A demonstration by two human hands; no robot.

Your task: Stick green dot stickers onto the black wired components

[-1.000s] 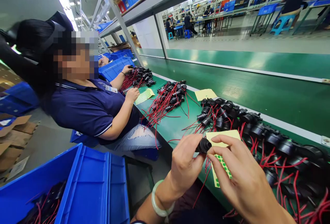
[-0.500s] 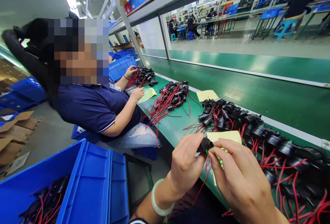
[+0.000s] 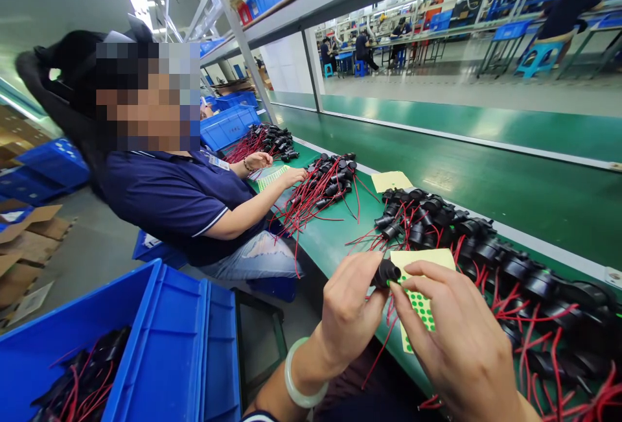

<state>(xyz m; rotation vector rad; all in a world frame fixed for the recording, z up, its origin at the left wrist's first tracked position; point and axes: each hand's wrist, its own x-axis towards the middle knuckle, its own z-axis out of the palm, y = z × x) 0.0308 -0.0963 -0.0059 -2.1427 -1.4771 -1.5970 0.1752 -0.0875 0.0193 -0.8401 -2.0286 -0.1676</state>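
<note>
Left hand (image 3: 352, 299): its grip was closed around a black part (image 3: 387, 273), which was held over the near edge of the bench (image 3: 330, 255).
Right hand (image 3: 454, 331): its grip was slightly open, the thumb being at the part's lower rim, beside a green speck.
Sticker sheet (image 3: 424, 308): it lay on the bench, partly covered by the right hand.
Wired pile (image 3: 488, 250): it lay beyond the right hand.

You've room to pass L of the dotted sheet (image 3: 427, 258), over bare bench (image 3: 330, 240); R of it, black wired parts (image 3: 515, 265) (piled thick) block yr way.
</note>
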